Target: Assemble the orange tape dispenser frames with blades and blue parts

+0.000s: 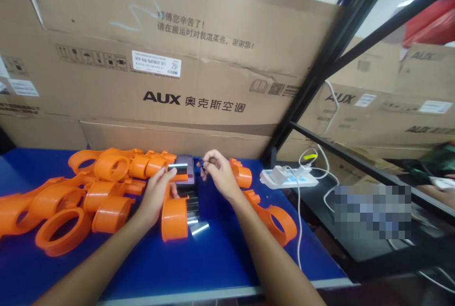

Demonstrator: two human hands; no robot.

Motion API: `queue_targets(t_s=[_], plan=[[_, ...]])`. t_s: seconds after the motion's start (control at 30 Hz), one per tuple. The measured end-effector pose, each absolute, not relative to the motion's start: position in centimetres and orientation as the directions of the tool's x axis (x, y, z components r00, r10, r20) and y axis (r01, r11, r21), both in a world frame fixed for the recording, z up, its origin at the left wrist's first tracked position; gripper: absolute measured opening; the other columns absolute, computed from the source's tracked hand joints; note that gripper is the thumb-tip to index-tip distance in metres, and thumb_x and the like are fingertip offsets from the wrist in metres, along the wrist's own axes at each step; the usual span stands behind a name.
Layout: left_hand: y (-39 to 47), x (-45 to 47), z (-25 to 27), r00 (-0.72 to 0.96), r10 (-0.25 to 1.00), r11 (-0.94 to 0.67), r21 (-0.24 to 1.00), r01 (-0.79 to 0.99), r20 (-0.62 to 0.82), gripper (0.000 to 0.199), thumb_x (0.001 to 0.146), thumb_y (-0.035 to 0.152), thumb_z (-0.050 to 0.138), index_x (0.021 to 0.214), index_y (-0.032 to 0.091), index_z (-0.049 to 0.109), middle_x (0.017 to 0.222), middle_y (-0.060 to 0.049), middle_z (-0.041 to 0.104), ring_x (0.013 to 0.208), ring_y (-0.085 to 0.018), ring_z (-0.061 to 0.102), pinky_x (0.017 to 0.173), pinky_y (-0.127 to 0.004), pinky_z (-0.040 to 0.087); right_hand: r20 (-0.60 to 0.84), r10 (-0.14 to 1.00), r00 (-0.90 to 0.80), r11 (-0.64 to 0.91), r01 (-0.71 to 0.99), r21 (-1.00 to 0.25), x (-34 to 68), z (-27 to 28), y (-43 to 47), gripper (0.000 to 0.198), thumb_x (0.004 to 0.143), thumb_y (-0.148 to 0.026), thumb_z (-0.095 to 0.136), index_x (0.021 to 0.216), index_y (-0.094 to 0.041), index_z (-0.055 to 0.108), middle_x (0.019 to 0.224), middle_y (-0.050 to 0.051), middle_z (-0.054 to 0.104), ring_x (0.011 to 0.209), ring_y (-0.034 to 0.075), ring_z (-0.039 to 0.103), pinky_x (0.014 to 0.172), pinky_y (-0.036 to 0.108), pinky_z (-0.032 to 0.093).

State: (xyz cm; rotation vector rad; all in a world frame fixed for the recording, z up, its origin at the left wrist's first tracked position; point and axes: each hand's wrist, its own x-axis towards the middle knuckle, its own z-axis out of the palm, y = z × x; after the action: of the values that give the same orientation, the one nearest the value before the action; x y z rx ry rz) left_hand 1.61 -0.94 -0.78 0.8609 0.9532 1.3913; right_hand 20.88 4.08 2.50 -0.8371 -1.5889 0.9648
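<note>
My left hand [155, 194] is closed around the handle end of an orange plastic tape dispenser [175, 220], its ring hanging toward me. Along the dispenser's top edge lies a serrated metal blade [178, 169], with my left thumb at its end. My right hand [219, 174] is raised just to the right, fingertips pinched together at something small and dark that I cannot make out. Several loose metal blades [199, 228] lie on the blue tabletop, partly hidden behind the held dispenser. A phone [191, 160] with a lit screen is behind my left hand.
Many orange tape dispensers [112, 213] are piled on the left of the blue table [213, 268]. Others [279, 223] lie right of my forearm. A white power strip [287, 178] with cables sits beyond the right edge. Large cartons [199, 78] stand behind, beside a black metal frame [313, 74].
</note>
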Motion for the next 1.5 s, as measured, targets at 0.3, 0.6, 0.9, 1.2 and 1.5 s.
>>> queue_targets(t_s=[0.3,0.6,0.9,1.2,1.5], plan=[[-0.6,1.6,-1.3,-0.033,0.998,0.034,0.918,-0.395,-0.051,0.042,0.075,0.055,0.081,0.09,0.022,0.059,0.053,0.004,0.06,0.042,-0.016,0.057,0.046,-0.026,0.047,0.419,0.886,-0.201,0.428,0.001,-0.904,20.4,2.1,2.1,0.041,0.08,-0.031,0.081,0.117,-0.025,0.064,0.108,0.004,0.07,0.094,0.019,0.068,0.081,0.031,0.058],[-0.7,1.7,-1.3,-0.039,0.997,0.043,0.915,-0.401,-0.064,0.041,0.074,0.055,0.081,0.086,0.022,0.061,0.052,0.003,0.06,0.042,-0.016,0.057,0.045,-0.025,0.046,0.337,0.933,-0.129,0.337,-0.022,-0.941,19.7,1.8,1.8,0.029,0.089,-0.042,0.074,0.109,-0.023,0.066,0.08,-0.001,0.071,0.065,0.015,0.066,0.059,0.026,0.052],[-0.8,1.9,-1.5,-0.03,0.998,0.037,0.923,-0.383,-0.053,0.04,0.077,0.055,0.08,0.09,0.021,0.062,0.052,0.004,0.06,0.043,-0.016,0.058,0.046,-0.025,0.045,0.27,0.961,-0.064,0.243,-0.279,-0.929,19.4,1.4,1.6,0.03,0.076,-0.041,0.087,0.094,-0.022,0.072,0.083,0.002,0.076,0.073,0.021,0.075,0.082,0.041,0.063],[-0.5,1.9,-1.4,-0.087,0.995,0.012,0.912,-0.41,-0.053,0.048,0.076,0.06,0.079,0.096,0.019,0.065,0.073,0.0,0.069,0.048,-0.015,0.063,0.05,-0.027,0.049,0.375,0.927,0.026,0.375,0.01,-0.927,19.4,0.8,1.7,0.023,0.082,-0.042,0.082,0.097,-0.024,0.085,0.072,0.0,0.068,0.053,0.013,0.055,0.052,0.028,0.049],[-0.5,1.7,-1.4,-0.098,0.995,-0.059,0.943,-0.328,0.028,0.044,0.081,0.059,0.078,0.095,0.018,0.07,0.075,-0.001,0.068,0.052,-0.012,0.062,0.053,-0.024,0.048,0.342,0.927,-0.158,0.356,0.074,-0.931,18.6,0.5,0.7,0.022,0.087,-0.039,0.075,0.101,-0.022,0.075,0.084,0.005,0.079,0.074,0.023,0.076,0.067,0.035,0.061]])
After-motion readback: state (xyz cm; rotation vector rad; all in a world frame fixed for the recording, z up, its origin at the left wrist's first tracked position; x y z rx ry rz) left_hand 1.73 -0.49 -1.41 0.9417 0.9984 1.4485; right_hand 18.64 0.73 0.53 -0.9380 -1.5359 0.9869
